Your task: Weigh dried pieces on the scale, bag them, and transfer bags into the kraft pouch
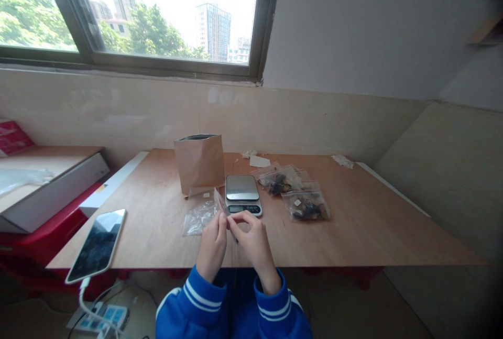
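Note:
Over the table's front part, my left hand (212, 244) and my right hand (253, 239) meet, fingers pinched on a small clear zip bag (219, 201) with a red line along its edge. Held nearly edge-on, the bag hides its contents from me. Just behind the hands is a kitchen scale (242, 188) with a bare metal plate; its display is too small to read. Beside my left hand lie clear plastic bags (196, 221), flat on the wood. An open brown paper pouch (199, 166) stands upright behind them.
Right of the scale lie zip bags of dark dried pieces (308, 207). A white card (260, 161) and crumpled scraps (342, 161) are near the wall. A phone (96, 244) with a cable overhangs the table's left front edge (157, 266). A power strip (104, 318) is below.

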A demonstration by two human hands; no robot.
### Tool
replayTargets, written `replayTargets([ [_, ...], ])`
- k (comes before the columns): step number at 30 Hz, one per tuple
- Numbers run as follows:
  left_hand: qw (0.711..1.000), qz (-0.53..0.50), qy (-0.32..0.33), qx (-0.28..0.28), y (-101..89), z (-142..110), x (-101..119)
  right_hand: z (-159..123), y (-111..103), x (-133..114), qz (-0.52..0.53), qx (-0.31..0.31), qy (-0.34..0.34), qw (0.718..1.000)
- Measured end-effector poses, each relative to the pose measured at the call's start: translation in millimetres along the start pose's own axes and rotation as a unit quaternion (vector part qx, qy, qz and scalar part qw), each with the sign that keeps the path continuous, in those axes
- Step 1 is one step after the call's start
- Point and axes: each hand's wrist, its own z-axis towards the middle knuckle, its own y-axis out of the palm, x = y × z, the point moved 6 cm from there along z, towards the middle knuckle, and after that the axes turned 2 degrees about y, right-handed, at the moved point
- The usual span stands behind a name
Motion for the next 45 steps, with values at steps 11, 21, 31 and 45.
replayTargets([
  [11,1.000,-0.017,0.021,-0.004,1.0,2,5,3,-1,10,0.033,0.003,0.021,0.999],
  [21,0.999,-0.043,0.002,-0.001,-0.8,1,3,2,-1,0,0.001,-0.010,0.004,1.000],
  [31,0.997,0.060,0.044,0.031,-17.8,6,10,6,-46,32,-0.025,0.239,0.024,0.970],
  [45,0.890,-0.429,-0.147,-0.053,35.4,37,-56,57,-4,11,0.135,0.118,0.036,0.983],
])
